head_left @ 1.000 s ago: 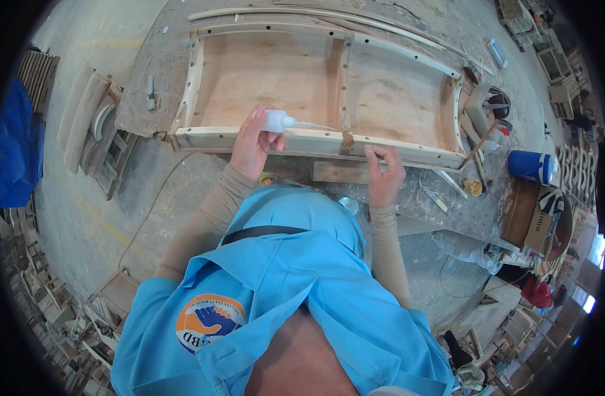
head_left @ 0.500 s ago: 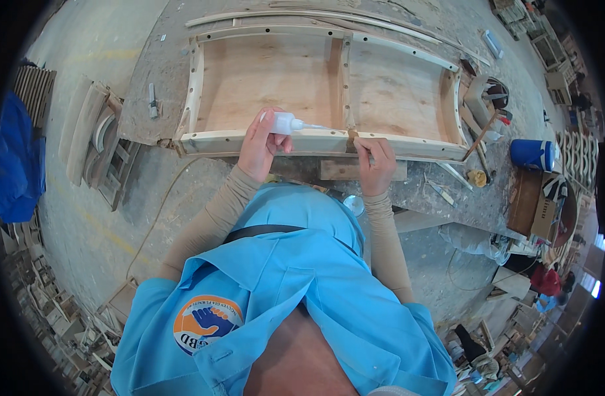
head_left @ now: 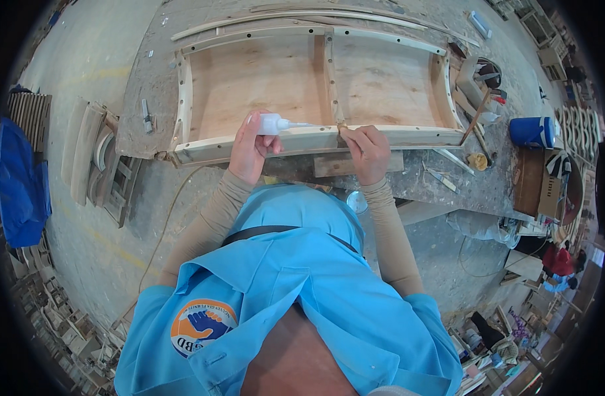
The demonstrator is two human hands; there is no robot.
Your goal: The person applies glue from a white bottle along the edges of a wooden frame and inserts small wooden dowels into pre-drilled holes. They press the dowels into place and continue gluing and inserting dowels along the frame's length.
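My left hand [head_left: 248, 157] is wrapped round a small white squeeze bottle [head_left: 270, 123] with a thin, clear nozzle. The bottle lies sideways, its tip pointing right, just above the near rail of a curved wooden frame [head_left: 250, 146]. At that rail, where the middle divider [head_left: 329, 72] meets it, the fingers of my right hand [head_left: 368, 153] are pinched together. A small brown patch [head_left: 342, 127] shows beside those fingertips; whether they hold anything is hidden. Plywood panels [head_left: 256, 86] fill the frame's two compartments, and dark holes dot its rails.
Long wooden strips [head_left: 296, 13] lie beyond the frame. A wood block [head_left: 325, 165] sits under its near side. Tools and a blue jug [head_left: 532, 132] stand at right. A utility knife [head_left: 147, 116] lies at left, near stacked curved wooden parts [head_left: 104, 155] on the floor.
My right fingers have shifted over the brown patch on the near rail, covering most of it. The bottle stays in my left hand at nearly the same spot. The whole view has shifted slightly.
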